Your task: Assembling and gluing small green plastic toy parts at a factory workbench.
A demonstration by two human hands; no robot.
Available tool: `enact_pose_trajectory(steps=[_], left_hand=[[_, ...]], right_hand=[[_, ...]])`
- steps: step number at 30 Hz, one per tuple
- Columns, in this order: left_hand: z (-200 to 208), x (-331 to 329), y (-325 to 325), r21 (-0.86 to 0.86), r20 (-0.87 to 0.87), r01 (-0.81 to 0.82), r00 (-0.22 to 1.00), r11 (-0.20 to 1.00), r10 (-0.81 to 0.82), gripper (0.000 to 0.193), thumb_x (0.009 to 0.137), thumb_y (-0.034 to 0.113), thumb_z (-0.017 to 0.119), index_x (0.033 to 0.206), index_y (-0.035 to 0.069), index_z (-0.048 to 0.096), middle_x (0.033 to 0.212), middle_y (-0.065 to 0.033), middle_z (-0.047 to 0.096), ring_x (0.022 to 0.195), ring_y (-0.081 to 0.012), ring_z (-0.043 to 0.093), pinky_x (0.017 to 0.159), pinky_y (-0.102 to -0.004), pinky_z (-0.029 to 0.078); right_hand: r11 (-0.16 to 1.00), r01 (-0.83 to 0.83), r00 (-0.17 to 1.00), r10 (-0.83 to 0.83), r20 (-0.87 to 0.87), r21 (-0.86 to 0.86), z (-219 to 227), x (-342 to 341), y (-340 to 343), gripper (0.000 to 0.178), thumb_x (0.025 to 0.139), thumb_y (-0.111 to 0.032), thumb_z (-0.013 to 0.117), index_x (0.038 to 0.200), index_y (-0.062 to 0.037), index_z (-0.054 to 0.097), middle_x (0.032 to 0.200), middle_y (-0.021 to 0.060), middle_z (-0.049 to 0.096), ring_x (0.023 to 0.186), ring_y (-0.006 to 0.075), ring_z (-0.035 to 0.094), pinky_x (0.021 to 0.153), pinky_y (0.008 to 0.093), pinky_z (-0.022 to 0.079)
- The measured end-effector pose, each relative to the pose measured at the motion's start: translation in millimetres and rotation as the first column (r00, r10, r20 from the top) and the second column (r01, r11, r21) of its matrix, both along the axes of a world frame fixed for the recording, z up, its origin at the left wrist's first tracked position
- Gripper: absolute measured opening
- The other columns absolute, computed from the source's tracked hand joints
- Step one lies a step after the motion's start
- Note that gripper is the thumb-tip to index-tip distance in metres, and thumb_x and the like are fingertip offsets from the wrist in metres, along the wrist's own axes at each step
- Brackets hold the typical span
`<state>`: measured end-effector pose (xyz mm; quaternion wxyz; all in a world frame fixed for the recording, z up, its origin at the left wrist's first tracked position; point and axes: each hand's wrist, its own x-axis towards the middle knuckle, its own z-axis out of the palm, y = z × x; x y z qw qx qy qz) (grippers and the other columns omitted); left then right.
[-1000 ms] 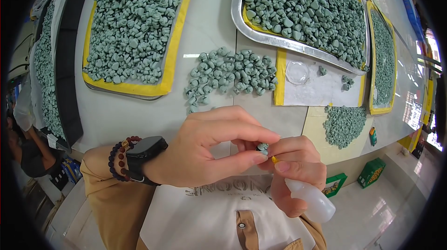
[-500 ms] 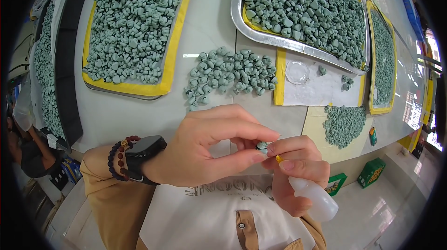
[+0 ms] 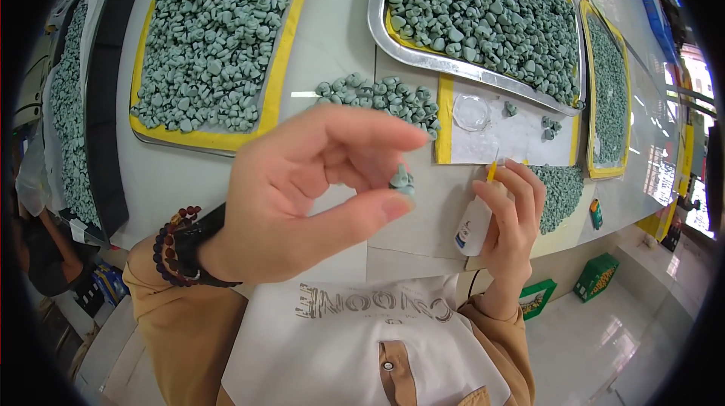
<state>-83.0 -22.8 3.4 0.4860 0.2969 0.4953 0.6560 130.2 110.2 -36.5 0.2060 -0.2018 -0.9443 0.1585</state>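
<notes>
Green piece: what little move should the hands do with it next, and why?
Probably the left hand should lower the green piece toward the table: it sits at the thumb's tip, while the right hand holds the bottle apart from it, tip pointing up.

a green box (image 3: 595,277) sits on pale floor (image 3: 581,353).

A small green piece (image 3: 402,179), knobbly and matte, sits in the left fingers (image 3: 394,206), against the thumb tip, one lobe poking upward (its far side is hidden). Apart from it, to the right, the right fingers (image 3: 522,188) hold a white bottle (image 3: 473,225), tilted, base to the lower left, its yellow nozzle (image 3: 492,172) pointing upward with a thin needle (image 3: 497,155).
</notes>
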Motion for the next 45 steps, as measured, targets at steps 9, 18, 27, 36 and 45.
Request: enact_pose_trajectory(steps=[9,18,27,36,45], left_hand=[[9,-8,-4,0.047,-0.083,0.031,0.996,0.998,-0.027,0.028,0.074,-0.003,0.061,0.101,-0.007,0.055,0.094,-0.0122,0.054,0.079,-0.0133,0.052,0.071,-0.0229,0.045],[-3,6,-6,-0.002,-0.019,0.198,0.98,0.98,-0.198,0.029,0.073,-0.01,0.06,0.102,-0.006,0.056,0.097,-0.0132,0.055,0.085,-0.0151,0.055,0.072,-0.0233,0.046],[-6,9,-8,-0.014,0.04,0.218,0.975,0.976,-0.217,0.03,0.073,-0.011,0.061,0.103,-0.006,0.057,0.099,-0.0125,0.055,0.088,-0.0154,0.057,0.073,-0.0235,0.047],[-6,11,-9,-0.04,0.051,0.247,0.968,0.968,-0.245,0.031,0.074,-0.01,0.061,0.104,-0.005,0.058,0.099,-0.0112,0.055,0.089,-0.0143,0.057,0.074,-0.0236,0.047],[-6,15,-10,-0.051,0.024,0.255,0.967,0.966,-0.254,0.03,0.074,-0.012,0.061,0.103,-0.005,0.059,0.1,-0.0116,0.055,0.091,-0.0147,0.058,0.077,-0.0251,0.05]], right_hand=[[0.9,0.42,0.906,-0.409,-0.11,0.116,30,37,19,0.023,0.062,0.001,0.069,0.083,-0.008,0.066,0.081,0.0043,0.055,0.082,0.0221,0.051,0.073,0.0332,0.039],[0.928,0.289,0.944,-0.316,0.09,0.234,26,18,25,0.02,0.061,-0.006,0.074,0.078,-0.0132,0.066,0.077,0.0001,0.052,0.077,0.0196,0.047,0.075,0.0324,0.033],[0.917,0.313,0.924,-0.354,0.142,0.248,25,6,31,0.014,0.062,-0.007,0.071,0.074,-0.0097,0.065,0.075,0.0011,0.05,0.077,0.0186,0.048,0.076,0.0312,0.032],[0.932,0.317,0.925,-0.345,0.162,0.175,18,2,33,0.012,0.063,-0.004,0.068,0.072,-0.0068,0.061,0.077,0.0014,0.05,0.077,0.0197,0.048,0.078,0.0318,0.033],[0.916,0.36,0.926,-0.374,-0.054,-0.177,33,1,23,0.011,0.064,0.0,0.064,0.072,-0.004,0.056,0.081,0.0062,0.048,0.079,0.0193,0.047,0.074,0.0316,0.036]])
